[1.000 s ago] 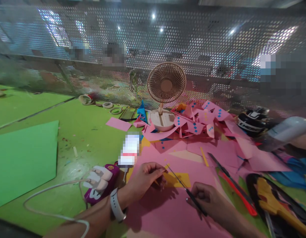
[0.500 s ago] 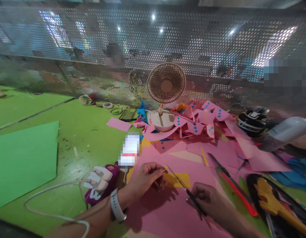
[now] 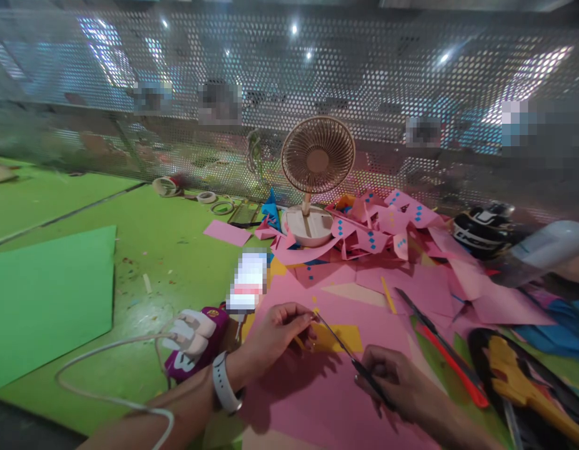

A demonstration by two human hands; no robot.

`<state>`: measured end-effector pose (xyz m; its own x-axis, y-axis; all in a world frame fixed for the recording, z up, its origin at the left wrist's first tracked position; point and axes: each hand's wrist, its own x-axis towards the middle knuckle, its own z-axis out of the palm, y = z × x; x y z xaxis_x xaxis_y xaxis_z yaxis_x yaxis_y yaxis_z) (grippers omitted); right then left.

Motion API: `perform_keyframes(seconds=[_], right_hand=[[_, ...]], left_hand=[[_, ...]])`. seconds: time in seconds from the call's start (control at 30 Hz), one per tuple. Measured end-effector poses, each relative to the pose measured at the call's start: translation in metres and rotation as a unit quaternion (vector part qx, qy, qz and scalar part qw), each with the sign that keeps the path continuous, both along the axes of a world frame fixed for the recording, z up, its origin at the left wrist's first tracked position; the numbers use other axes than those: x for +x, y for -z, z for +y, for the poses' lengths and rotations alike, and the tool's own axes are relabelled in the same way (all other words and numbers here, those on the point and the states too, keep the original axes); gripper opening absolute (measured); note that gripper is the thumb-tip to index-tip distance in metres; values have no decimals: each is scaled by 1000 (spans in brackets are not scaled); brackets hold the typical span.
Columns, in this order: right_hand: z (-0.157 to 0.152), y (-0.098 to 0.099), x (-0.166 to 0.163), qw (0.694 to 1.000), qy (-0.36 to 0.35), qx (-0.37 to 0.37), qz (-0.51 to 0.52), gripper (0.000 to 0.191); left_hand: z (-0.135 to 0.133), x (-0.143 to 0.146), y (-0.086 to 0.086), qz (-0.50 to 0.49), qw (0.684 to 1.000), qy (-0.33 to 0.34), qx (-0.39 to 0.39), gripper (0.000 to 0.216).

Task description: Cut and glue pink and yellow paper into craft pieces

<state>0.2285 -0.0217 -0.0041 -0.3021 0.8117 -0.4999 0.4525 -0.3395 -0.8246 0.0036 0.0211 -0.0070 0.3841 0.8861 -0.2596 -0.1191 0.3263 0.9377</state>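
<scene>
My left hand (image 3: 277, 334) hovers over a large pink paper sheet (image 3: 326, 400), its thumb and forefinger pinched on a tiny yellow paper bit (image 3: 315, 312). A white watch sits on that wrist. My right hand (image 3: 401, 384) is closed round the handle of thin black scissors (image 3: 350, 357), whose tips reach the yellow bit at my left fingertips. A yellow paper rectangle (image 3: 338, 337) lies on the pink sheet just beyond both hands.
A small beige desk fan (image 3: 315, 181) stands behind, among a heap of pink scraps (image 3: 387, 231). A green sheet (image 3: 45, 300) lies left. A purple gadget with white plugs and cable (image 3: 193, 340) sits by my left wrist. A red-handled knife (image 3: 451, 362) and tape rolls (image 3: 205, 198) lie around.
The view has shifted slightly. Both hands keep nearly the same pose, the scissor tips staying at the pinched yellow bit.
</scene>
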Motion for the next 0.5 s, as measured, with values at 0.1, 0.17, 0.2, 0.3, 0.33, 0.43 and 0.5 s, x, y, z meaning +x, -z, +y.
perform_keyframes(seconds=[0.1,0.17,0.2,0.3,0.33,0.43,0.5], right_hand=[[-1,2,-1,1000,1,14,14,34],[-1,3,-2,1000,-2,14,17,33],[-2,3,-2,1000,-3,13,17,32],[-2,3,-3,1000,0,14,16,30],[-1,2,-3,1000,2,12,15,30],[-1,1,-3,1000,8,6,19,33],[-1,0,-3,1000,9,7,21,35]], left_hand=[[-1,1,-1,1,1000,15,-6,28],[-1,1,-1,0,1000,20,-9,28],[-1,1,-2,-2,1000,18,-8,28],[-1,1,-1,-5,1000,15,-4,28],[-1,1,-1,-5,1000,14,-4,28],[-1,1,0,-5,1000,14,-11,28],[-1,1,0,-6,1000,15,-11,29]])
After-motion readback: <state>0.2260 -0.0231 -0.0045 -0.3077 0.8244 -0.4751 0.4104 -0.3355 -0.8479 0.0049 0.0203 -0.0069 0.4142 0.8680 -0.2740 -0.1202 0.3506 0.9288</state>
